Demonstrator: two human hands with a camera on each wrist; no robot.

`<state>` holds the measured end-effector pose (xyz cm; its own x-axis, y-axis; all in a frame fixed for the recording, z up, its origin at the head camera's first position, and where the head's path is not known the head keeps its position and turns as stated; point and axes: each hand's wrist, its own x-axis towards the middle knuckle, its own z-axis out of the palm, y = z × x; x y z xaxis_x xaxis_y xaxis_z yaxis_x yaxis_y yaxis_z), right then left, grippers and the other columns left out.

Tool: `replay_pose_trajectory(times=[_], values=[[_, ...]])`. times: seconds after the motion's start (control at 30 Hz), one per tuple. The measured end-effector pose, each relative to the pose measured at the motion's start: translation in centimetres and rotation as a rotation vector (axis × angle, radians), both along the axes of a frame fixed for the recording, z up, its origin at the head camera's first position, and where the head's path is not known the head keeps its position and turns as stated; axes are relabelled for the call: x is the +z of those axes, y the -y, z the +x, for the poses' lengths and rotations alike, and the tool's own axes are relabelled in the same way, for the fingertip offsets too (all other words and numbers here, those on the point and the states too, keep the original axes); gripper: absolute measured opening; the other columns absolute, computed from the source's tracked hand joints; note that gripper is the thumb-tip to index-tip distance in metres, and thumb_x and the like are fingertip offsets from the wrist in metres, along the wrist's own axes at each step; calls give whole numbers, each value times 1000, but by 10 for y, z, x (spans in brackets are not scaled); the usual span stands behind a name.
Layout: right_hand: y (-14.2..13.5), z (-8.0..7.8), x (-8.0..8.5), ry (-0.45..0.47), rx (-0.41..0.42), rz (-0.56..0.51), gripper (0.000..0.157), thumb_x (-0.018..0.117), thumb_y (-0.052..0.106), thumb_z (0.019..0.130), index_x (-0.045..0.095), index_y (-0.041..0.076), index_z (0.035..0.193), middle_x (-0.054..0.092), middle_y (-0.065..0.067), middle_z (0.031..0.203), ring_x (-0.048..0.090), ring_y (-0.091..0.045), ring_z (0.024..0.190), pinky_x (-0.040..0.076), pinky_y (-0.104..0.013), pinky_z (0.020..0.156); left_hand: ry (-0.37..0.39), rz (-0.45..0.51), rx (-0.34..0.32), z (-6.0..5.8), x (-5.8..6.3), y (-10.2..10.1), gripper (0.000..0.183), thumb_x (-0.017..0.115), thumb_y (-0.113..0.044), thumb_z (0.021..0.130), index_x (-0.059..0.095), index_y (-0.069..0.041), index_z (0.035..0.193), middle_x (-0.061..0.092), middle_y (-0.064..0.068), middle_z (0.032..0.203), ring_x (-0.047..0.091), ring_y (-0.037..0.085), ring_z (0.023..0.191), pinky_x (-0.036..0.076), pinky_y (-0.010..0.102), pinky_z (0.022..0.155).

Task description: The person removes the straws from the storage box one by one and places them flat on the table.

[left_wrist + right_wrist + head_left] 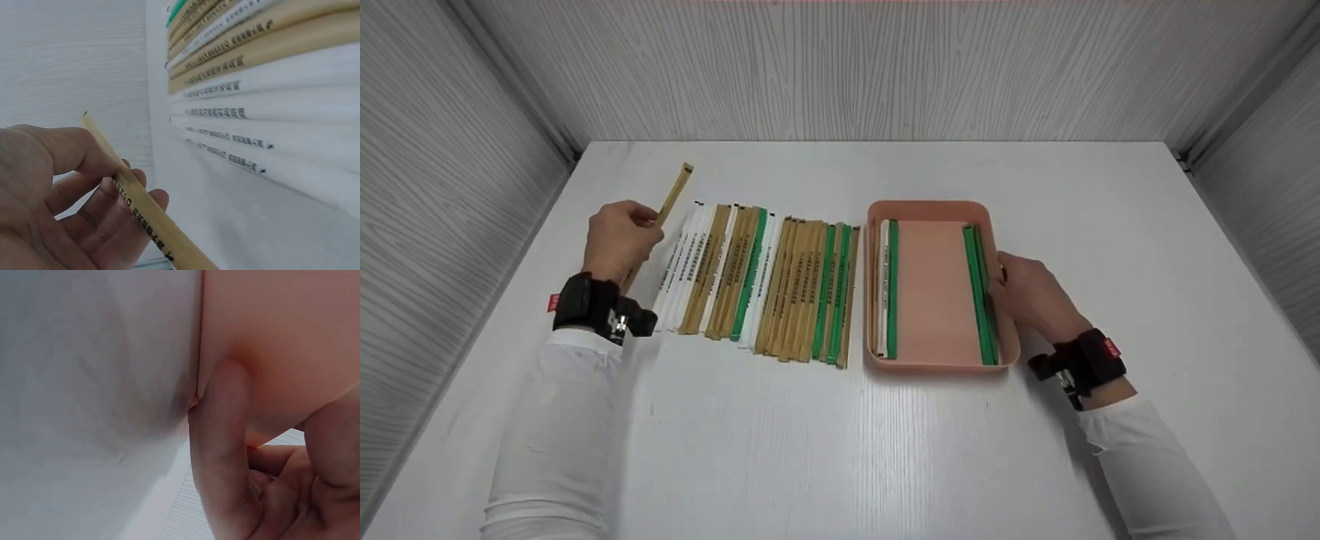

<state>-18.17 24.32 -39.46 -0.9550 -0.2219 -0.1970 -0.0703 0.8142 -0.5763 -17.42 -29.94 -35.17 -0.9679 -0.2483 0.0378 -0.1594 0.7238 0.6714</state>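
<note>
My left hand (622, 236) pinches a slim brown paper-wrapped stick (675, 192) between thumb and fingers. In the left wrist view, black print runs along this brown wrapper (149, 211). It is tilted, left of a row of similar white wrapped sticks (684, 259), brown wrapped sticks (806, 289) and green wrapped sticks (750, 274). My right hand (1039, 292) grips the right wall of a pink tray (930, 292); the right wrist view shows fingers against its outside wall (281, 354). Inside, a white wrapped stick (883, 289) and green wrapped stick (893, 289) lie left, more green sticks (978, 292) right.
All of this lies on a white tabletop (765, 450), the row just left of the tray. A grey wood-grain panel (877, 71) closes off the back, with side panels (442, 135) at left and right.
</note>
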Motion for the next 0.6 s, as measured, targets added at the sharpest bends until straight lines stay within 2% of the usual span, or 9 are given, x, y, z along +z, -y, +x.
replay_pose_trajectory(times=[0.13,0.27,0.33,0.47,0.6], values=[[0,0,0,4,-6,-7,23,43,15,107,59,2,118,64,-12,96,61,-21,81,47,-31,62,46,-6,21,-3,-15,10,38,59,-11,95,66,10,127,70,26,106,57,4,59,46,19,51],[1,1,0,2,-2,-23,24,44,16,108,59,2,120,66,-13,99,62,-22,82,47,-32,63,113,-20,49,-3,-27,13,39,57,-12,95,67,10,124,71,22,93,58,12,61,47,25,52],[1,1,-1,-2,1,-26,23,44,16,108,60,3,119,66,-13,99,62,-22,82,47,-32,63,150,-39,59,-3,-31,13,39,56,-14,94,68,9,123,70,21,97,60,20,69,46,28,56],[1,1,-1,-7,0,-29,22,44,16,108,59,3,117,64,-13,96,61,-22,81,47,-31,62,201,-91,61,-1,-35,13,41,53,-17,95,69,8,122,68,28,115,61,34,90,46,35,65],[1,1,-1,-12,-2,-27,22,44,16,108,60,3,117,64,-12,94,61,-22,79,46,-31,61,207,-100,59,-2,-37,11,42,50,-17,96,68,10,123,67,31,118,63,39,96,47,37,67]])
